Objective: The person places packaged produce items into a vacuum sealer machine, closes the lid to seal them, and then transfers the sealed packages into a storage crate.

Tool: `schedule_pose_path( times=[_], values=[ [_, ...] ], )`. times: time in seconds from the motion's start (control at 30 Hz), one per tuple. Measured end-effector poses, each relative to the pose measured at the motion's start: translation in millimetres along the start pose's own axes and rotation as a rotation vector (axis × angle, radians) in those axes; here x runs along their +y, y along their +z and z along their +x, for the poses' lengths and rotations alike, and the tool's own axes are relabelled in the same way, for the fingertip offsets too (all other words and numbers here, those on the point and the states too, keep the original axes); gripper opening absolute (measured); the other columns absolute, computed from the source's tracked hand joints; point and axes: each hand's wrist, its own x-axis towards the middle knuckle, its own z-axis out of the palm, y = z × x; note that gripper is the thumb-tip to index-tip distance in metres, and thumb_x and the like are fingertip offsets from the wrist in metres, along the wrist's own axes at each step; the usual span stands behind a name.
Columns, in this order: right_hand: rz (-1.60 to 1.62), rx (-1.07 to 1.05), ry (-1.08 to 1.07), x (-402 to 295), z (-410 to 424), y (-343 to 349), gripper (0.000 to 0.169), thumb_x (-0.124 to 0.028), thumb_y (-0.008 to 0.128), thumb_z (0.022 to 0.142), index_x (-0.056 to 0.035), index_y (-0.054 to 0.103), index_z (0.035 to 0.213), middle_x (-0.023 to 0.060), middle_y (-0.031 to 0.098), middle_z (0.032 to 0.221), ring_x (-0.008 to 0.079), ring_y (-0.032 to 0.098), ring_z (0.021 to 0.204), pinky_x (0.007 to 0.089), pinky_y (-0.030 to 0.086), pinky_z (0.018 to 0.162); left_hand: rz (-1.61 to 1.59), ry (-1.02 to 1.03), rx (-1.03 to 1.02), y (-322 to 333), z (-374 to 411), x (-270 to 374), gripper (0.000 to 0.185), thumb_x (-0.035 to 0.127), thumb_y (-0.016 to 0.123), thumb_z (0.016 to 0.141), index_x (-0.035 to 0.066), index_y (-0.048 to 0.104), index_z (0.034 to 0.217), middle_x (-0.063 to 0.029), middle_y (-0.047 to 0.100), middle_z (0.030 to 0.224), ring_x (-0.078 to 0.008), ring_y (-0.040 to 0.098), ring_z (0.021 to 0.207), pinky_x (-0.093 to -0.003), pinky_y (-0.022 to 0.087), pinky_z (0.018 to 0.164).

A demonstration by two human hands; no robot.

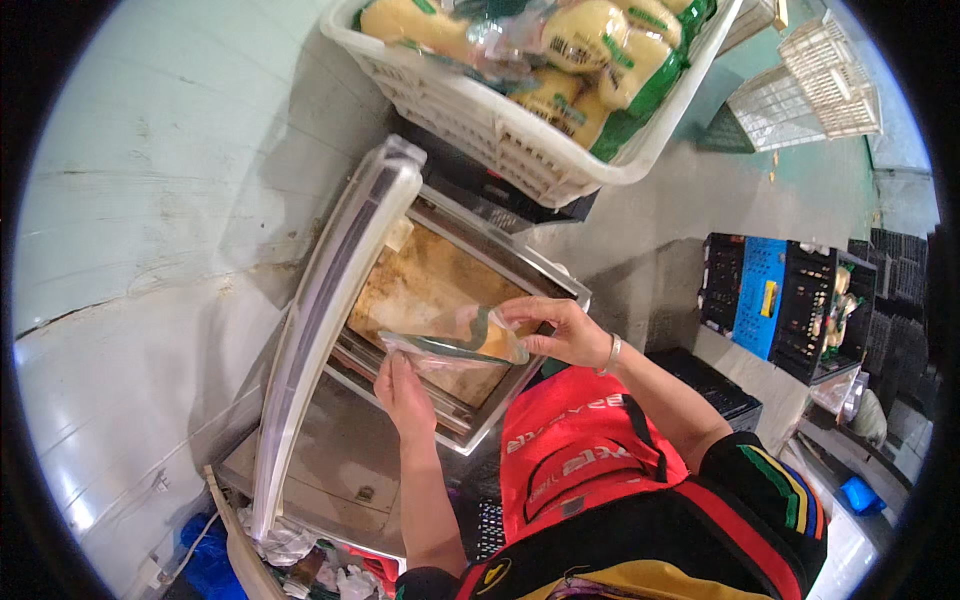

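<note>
A clear plastic bag (457, 346) with dark green print is stretched between my two hands. My left hand (406, 394) pinches its left end, thumb on top. My right hand (559, 330), a bracelet at the wrist, grips the other end, where the film is rounded and spread apart. I see no contents in the bag. Beneath it lies the stained, yellowish bed (427, 281) of a metal-framed machine, seemingly a chamber vacuum sealer. Its thick, clear-edged lid (341, 315) stands raised on the left, next to the wall.
Beyond the machine, a white plastic crate (487, 112) holds several packed pale-yellow food items (589, 37) and sits on a black crate (480, 180). Black and blue crates (761, 296) stand right. White baskets (806, 97) are farther off. Crumpled plastic (281, 536) lies lower left.
</note>
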Motion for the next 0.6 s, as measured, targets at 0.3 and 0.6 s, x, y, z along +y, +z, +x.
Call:
schedule_pose_path(
  times=[0.3,0.6],
  values=[
    [0.025,0.135,-0.178,75.7,27.3,40.8,0.023,-0.01,0.069,0.083,-0.0014,0.067,0.104,0.0122,0.067,0.109,0.0273,0.061,0.107,0.0374,0.047,0.093,-0.037,-0.019,-0.19,-59.5,55.0,-80.6,0.018,0.015,0.05,0.097,-0.001,0.057,0.097,-0.0035,0.057,0.098,-0.0113,0.05,0.093,-0.0281,0.04,0.088],
    [0.545,0.648,0.147,122.8,34.9,72.9,0.017,-0.009,0.061,0.092,0.0028,0.065,0.104,0.0028,0.066,0.092,0.0084,0.057,0.085,0.0245,0.047,0.076,-0.042,0.173,-0.214,-58.7,100.4,-105.9,0.025,0.025,0.053,0.098,0.0,0.058,0.101,-0.0072,0.062,0.1,-0.0168,0.058,0.093,-0.0348,0.047,0.085]
  ],
)
